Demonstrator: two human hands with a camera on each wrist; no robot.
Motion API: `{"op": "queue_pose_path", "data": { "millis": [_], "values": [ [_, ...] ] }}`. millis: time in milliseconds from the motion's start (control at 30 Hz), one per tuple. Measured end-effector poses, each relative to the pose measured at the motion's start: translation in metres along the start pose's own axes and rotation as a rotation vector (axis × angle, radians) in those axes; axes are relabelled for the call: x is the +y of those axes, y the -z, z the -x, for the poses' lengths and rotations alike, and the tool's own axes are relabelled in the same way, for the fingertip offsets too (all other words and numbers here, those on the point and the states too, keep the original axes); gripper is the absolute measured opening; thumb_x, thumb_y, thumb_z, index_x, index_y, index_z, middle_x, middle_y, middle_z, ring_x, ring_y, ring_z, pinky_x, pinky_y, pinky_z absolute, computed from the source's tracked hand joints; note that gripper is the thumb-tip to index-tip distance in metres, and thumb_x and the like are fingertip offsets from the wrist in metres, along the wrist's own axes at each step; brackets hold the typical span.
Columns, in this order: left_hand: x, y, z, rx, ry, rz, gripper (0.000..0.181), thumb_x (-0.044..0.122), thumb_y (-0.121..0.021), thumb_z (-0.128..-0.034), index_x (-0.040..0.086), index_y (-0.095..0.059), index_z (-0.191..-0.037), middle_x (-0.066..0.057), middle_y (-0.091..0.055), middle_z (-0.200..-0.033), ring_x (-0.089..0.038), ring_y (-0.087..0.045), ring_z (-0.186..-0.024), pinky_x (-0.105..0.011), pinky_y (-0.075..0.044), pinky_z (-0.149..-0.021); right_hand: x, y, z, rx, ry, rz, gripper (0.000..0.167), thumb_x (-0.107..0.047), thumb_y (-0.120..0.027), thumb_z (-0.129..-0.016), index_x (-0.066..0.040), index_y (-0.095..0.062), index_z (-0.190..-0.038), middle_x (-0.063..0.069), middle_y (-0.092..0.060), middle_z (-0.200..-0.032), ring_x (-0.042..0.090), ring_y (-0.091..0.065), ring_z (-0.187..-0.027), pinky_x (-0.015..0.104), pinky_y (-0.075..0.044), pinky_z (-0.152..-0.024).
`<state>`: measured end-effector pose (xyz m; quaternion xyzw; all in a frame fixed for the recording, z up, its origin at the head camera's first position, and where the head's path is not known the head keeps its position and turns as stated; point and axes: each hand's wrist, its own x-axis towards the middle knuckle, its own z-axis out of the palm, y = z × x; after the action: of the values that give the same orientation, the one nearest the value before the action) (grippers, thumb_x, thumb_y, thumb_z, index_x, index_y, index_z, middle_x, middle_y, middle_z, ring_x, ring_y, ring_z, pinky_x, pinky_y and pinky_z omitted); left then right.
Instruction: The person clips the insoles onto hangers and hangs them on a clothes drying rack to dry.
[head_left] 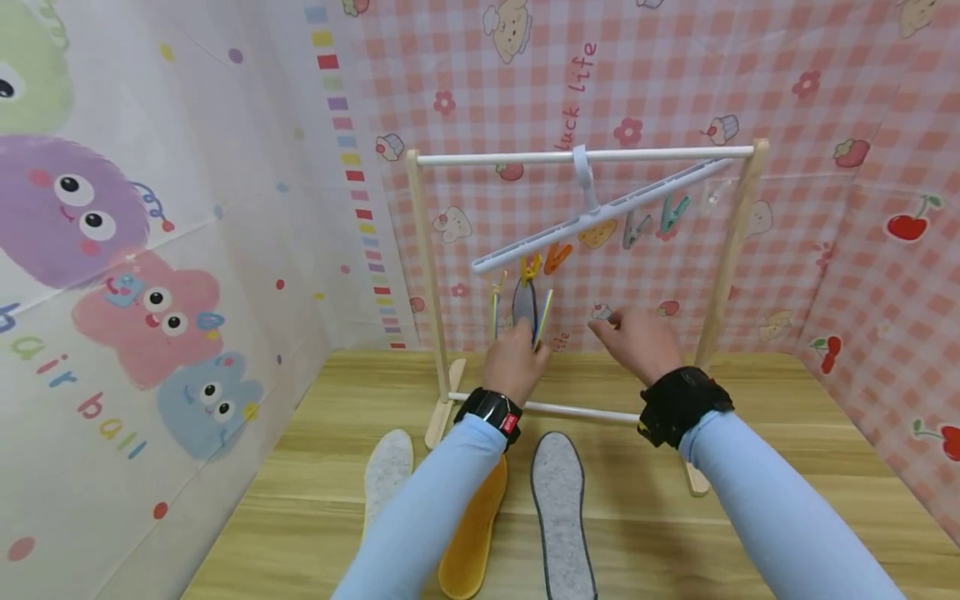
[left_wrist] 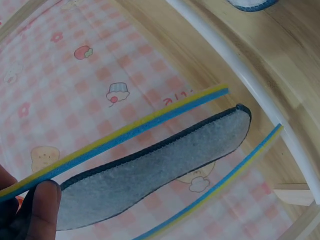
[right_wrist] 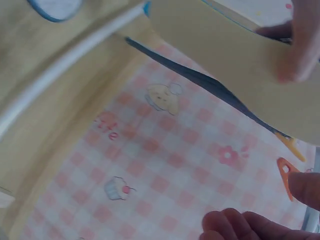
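My left hand pinches a shoe insole near its upper end. Edge-on in the left wrist view, that insole shows yellow and blue layers; its broad beige face fills the upper right wrist view. Beside it a dark-edged grey insole hangs from a yellow clip. Farther left, another insole hangs edge-on. My right hand is raised to the right of these, its fingers loosely bent and apart from the thumb, holding nothing visible. An orange clip hangs near the yellow one.
A pale hanger, left end low, hooks over a white-barred wooden rack. Grey-green and green clips hang on its right side. On the wooden table lie a light insole, an orange insole and a grey insole.
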<state>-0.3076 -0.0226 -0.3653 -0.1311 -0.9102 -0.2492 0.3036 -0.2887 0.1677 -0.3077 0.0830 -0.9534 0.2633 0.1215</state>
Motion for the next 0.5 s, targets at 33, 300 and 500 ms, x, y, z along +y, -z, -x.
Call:
{"op": "queue_pose_path", "data": {
  "millis": [33, 300, 500],
  "values": [
    [0.001, -0.001, -0.001, 0.009, -0.004, -0.001, 0.023, 0.018, -0.074, -0.0853, 0.008, -0.053, -0.081, -0.003, -0.058, -0.065, -0.019, -0.060, -0.053, -0.031, -0.044, -0.044, -0.003, 0.003, -0.005, 0.017, 0.002, -0.008, 0.045, -0.037, -0.054, -0.101, 0.005, -0.071, -0.102, 0.019, -0.068, -0.082, 0.032, -0.062, -0.071, 0.044, -0.048, -0.065],
    [0.007, -0.009, -0.009, 0.017, 0.009, -0.017, 0.033, 0.031, -0.078, -0.0873, 0.007, -0.056, -0.082, -0.003, -0.059, -0.067, -0.020, -0.063, -0.057, -0.032, -0.046, -0.048, -0.024, 0.020, -0.035, 0.039, 0.002, -0.018, 0.051, -0.042, -0.054, -0.101, 0.006, -0.070, -0.108, 0.025, -0.070, -0.096, 0.039, -0.064, -0.085, 0.050, -0.049, -0.076],
    [0.009, -0.016, -0.014, 0.031, 0.036, -0.039, 0.027, 0.026, -0.075, -0.0890, 0.007, -0.057, -0.085, -0.003, -0.059, -0.066, -0.019, -0.062, -0.056, -0.032, -0.045, -0.048, -0.034, 0.027, -0.050, 0.005, -0.028, -0.076, 0.052, -0.045, -0.053, -0.100, 0.003, -0.071, -0.105, 0.020, -0.070, -0.090, 0.032, -0.063, -0.076, 0.043, -0.049, -0.067]
  ]
}}
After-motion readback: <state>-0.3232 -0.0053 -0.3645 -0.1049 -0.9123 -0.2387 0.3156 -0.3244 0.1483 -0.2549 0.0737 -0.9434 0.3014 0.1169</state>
